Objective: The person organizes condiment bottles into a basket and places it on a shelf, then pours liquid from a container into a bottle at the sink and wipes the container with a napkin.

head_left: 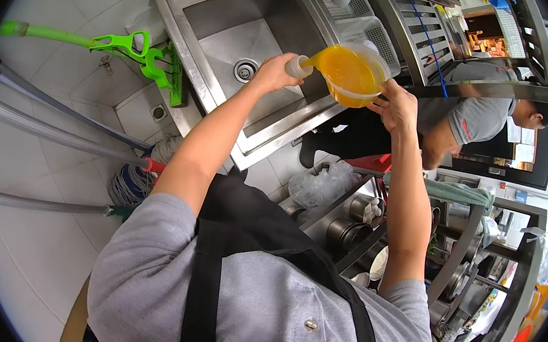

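My left hand [273, 73] is closed around a small whitish plastic container [298, 66], probably a bottle, over the sink's front side. With my right hand [396, 105] I grip the right rim of a clear plastic bowl [382, 64] full of orange-yellow liquid [349, 73]. The bowl is tilted to the left, and liquid runs over its left edge to the mouth of the small container. My fingers hide most of the small container, so its liquid level does not show.
A steel sink [196, 51] with a drain lies beneath my hands. Plastic baskets [380, 39] stand beside it. A green squeegee [146, 56] and mop handles are at left. Another person [480, 115] bends at right, near shelves with pots [347, 232] and a plastic bag [325, 186].
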`<act>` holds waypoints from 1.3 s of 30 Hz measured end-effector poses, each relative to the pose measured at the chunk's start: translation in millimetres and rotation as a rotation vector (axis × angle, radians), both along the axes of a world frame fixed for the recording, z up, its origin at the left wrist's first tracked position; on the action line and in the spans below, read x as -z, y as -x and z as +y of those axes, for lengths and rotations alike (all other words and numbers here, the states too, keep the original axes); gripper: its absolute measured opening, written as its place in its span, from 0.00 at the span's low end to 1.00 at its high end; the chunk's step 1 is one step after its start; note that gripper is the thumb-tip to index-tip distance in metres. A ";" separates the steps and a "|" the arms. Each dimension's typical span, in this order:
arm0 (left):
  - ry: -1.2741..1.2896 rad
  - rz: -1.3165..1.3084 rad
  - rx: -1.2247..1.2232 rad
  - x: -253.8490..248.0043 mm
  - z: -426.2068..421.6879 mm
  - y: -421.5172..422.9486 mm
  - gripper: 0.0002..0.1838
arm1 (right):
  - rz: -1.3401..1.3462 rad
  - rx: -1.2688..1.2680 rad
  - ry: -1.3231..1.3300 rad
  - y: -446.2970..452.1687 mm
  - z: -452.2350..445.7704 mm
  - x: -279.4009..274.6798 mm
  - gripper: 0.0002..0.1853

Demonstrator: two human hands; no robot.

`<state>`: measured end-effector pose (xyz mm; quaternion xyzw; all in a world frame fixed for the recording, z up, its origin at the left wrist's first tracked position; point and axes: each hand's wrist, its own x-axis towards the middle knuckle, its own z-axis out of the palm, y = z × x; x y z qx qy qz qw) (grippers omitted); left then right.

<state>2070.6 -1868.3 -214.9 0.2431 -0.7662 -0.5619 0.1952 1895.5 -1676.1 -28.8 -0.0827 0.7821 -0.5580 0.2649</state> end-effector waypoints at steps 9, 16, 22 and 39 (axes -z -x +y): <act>-0.012 -0.022 -0.008 6.9 -1.0 1.5 0.39 | 0.000 -0.009 0.005 -8.3 -3.8 -9.4 0.18; 0.026 0.009 -0.025 9.2 -1.3 3.6 0.38 | 0.029 -0.025 -0.007 0.2 -3.3 -4.6 0.22; 0.014 0.002 0.000 12.2 -3.0 5.8 0.39 | 0.069 -0.020 -0.029 -0.3 -4.6 -6.8 0.23; -0.020 0.011 -0.015 5.8 -0.2 7.2 0.38 | 0.079 -0.052 -0.068 3.3 -9.9 -11.3 0.16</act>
